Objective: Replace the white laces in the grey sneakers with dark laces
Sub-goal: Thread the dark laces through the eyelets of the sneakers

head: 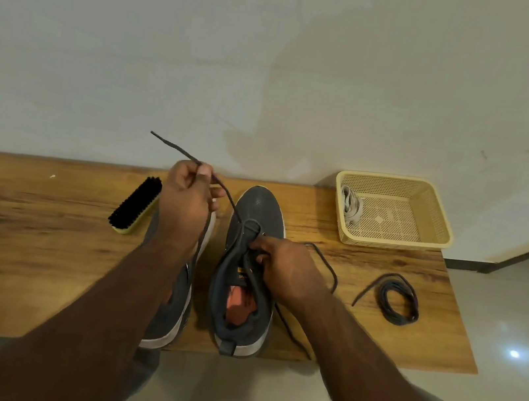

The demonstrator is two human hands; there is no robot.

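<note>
Two grey sneakers stand side by side on the wooden table [26, 232]. The right sneaker [260, 210] has a dark lace [228, 200] threaded through its front eyelets. My left hand [187, 198] pinches one end of that lace and holds it up and to the left, taut. My right hand [283, 269] grips the sneaker's eyelet edge near the tongue. The lace's other end trails to the right over the table. The left sneaker [168, 317] is mostly hidden under my left forearm. A second dark lace [398, 299] lies coiled at the right.
A yellow perforated basket [423, 241] at the back right holds the white laces [351, 203]. A black-bristled shoe brush [136, 204] lies left of the sneakers. The wall runs along the table's far edge; the near edge is just behind the heels.
</note>
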